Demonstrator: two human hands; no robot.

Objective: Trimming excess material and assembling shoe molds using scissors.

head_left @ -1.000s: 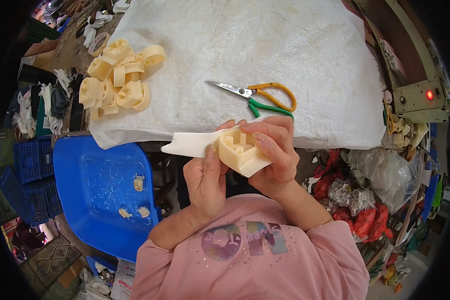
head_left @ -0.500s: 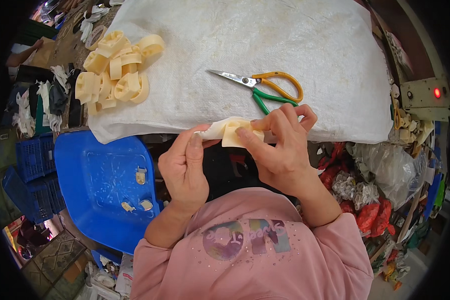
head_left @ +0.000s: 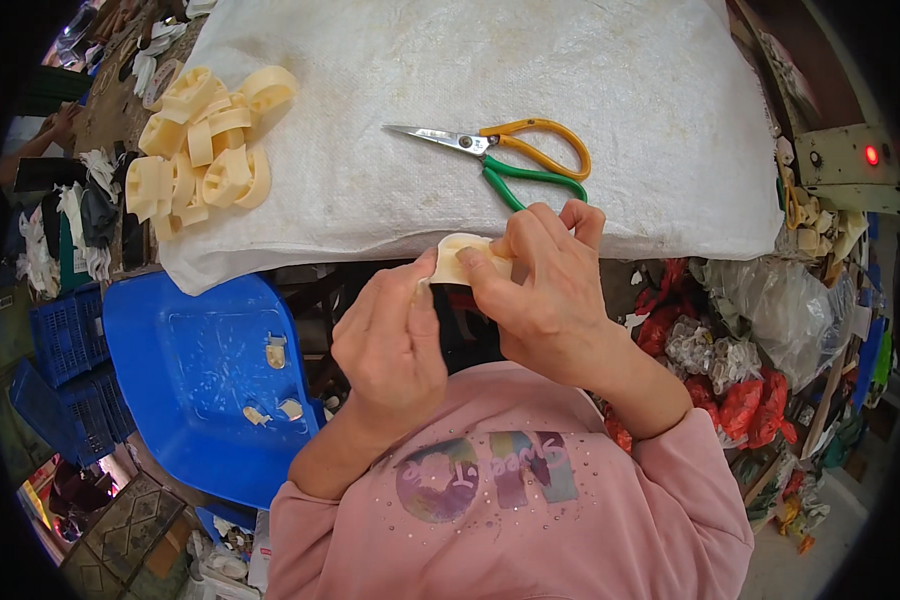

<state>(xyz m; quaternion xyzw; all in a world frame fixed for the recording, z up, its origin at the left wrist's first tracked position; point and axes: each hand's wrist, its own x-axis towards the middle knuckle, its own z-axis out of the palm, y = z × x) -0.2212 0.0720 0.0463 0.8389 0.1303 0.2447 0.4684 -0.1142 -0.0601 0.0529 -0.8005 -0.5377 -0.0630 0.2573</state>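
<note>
Between my two hands, at the near edge of the covered table, is a cream-coloured moulded plastic piece (head_left: 454, 264). My right hand (head_left: 545, 290) grips its right side, thumb pressed on the piece's face. My left hand (head_left: 395, 325) is closed at its left end, fingertips pinched together there; most of what lies under them is hidden. Just beyond my right hand lie scissors (head_left: 467, 142) with one yellow and one green handle, blades pointing left. A pile of similar cream pieces (head_left: 210, 140) sits at the table's far left.
A white woven sheet (head_left: 390, 200) covers the table. Below its left edge stands a blue plastic tub (head_left: 200, 400) with several small scraps inside. Blue crates (head_left: 70, 325) are at the far left. Red and clear plastic bags (head_left: 740, 400) lie at the right, below a box with a red light (head_left: 855, 160).
My left hand has shifted right and closed in on the piece. The white strip that stretched between my hands no longer shows. The view has moved slightly, sliding the pile and scissors left.
</note>
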